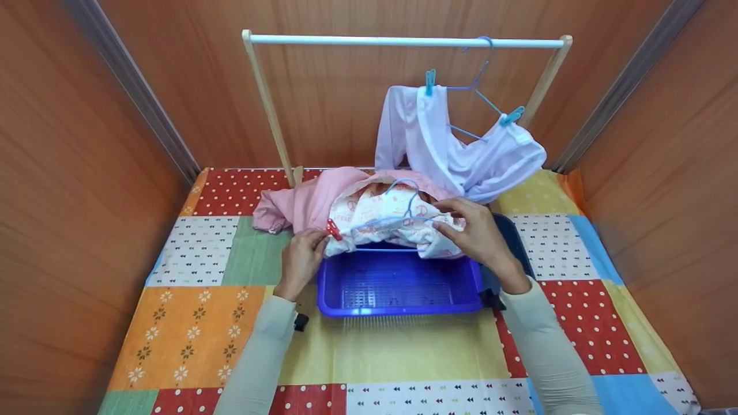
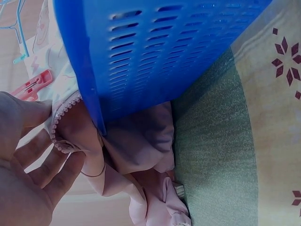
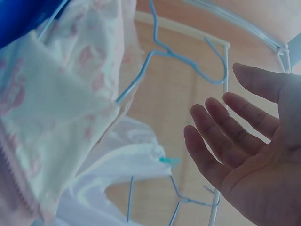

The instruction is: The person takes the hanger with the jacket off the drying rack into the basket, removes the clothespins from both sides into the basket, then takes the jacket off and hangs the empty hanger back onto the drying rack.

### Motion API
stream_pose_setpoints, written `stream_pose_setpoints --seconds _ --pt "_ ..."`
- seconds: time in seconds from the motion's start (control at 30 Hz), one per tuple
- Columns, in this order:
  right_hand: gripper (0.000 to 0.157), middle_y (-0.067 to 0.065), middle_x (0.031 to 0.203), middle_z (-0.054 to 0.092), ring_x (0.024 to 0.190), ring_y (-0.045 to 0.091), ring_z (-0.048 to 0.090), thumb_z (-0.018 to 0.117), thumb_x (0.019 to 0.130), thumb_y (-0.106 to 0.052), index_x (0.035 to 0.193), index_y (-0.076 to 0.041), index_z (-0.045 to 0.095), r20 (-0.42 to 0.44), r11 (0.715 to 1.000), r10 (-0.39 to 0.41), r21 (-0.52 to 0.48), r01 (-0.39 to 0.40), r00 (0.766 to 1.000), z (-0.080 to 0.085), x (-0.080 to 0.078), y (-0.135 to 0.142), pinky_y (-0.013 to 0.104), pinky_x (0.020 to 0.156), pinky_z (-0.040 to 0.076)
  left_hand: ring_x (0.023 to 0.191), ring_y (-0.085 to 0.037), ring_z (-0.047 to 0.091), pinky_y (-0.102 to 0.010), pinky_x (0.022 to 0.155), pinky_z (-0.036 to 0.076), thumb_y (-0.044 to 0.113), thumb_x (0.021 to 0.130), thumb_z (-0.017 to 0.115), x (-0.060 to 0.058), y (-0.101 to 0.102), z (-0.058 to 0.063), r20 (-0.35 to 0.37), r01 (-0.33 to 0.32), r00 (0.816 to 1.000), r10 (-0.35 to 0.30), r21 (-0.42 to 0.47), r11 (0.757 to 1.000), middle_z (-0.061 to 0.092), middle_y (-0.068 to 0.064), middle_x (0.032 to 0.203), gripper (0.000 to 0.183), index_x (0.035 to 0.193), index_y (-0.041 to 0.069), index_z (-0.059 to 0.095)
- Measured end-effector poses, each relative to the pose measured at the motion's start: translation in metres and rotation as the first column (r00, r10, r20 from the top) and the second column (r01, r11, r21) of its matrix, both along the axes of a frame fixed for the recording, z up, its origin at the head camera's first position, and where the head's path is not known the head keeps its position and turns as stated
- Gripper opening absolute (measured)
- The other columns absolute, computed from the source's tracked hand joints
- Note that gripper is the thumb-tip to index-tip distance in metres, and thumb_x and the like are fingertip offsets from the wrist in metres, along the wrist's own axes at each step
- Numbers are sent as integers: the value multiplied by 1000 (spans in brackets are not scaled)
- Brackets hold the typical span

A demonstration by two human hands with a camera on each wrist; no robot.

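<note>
Left fingers (image 2: 66, 178) pinch the printed garment (image 1: 441, 246) — right fingers (image 3: 235, 131) spread, near a blue hanger (image 3: 170, 53).

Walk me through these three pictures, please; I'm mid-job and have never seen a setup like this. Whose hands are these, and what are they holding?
There is no robot here: a person works with two bare hands. The wide picture comes from a camera on the head, looking down; the other two come from cameras on each wrist.

On the patchwork cloth are a blue basket and a rack, where a pale garment hangs pegged to a hanger. Pink cloth lies behind the basket.

The left hand pinches the edge of the white printed cloth beside a red clip. The right hand is by a loose blue hanger, its fingers spread, gripping nothing.
</note>
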State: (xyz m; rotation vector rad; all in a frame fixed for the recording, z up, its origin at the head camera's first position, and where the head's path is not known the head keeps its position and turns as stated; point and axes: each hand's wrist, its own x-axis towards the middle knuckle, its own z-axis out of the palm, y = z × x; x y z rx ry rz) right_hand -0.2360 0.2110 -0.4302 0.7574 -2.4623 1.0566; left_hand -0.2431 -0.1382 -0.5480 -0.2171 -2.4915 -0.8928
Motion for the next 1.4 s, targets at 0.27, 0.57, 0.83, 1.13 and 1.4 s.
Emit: stream_pose_setpoints --seconds 0.27,0.57,0.83,1.13,1.4 --pt "27 11 106 72 99 26 68 76 86 -15 110 -5 71 13 996 87 -22 -87 996 3 -5 -34 39 83 58 91 -25 71 -45 79 54 15 89 71 -1 0 -1 -3 13 1000 -12 10 1000 75 -3 95 9 94 13 78" --pt "29 8 110 71 101 22 67 75 87 -19 114 -8 70 67 990 138 14 -139 988 -5 -10 -65 41 87 57 92 -26 70 -46 79 54 15 88 71 0 -1 1 -5 3 1000 -3 2 1000 75 -4 95 10 95 13 78" --pt "29 10 109 71 100 26 69 74 88 -16 114 -7 69 76 981 190 27 -192 979 -12 -16 -94 42 88 56 93 -26 70 -46 79 54 15 89 71 1 -1 0 15 4 1000 -4 4 1000 75 -4 96 9 95 13 78" --pt "30 8 105 71 98 25 69 75 86 -16 114 -6 69 34 973 193 121 -195 981 -18 -22 -121 38 88 55 90 -26 71 -46 77 54 14 88 72 -1 -1 1 -2 9 1000 -9 2 1000 75 -5 92 8 93 12 78" --pt "33 10 113 70 101 26 69 75 86 -18 115 -4 67 54 964 215 150 -220 975 -23 -31 -142 38 91 54 92 -26 71 -46 78 54 15 88 71 1 -1 -1 18 5 1000 -5 -1 1000 75 -4 94 8 94 13 77"
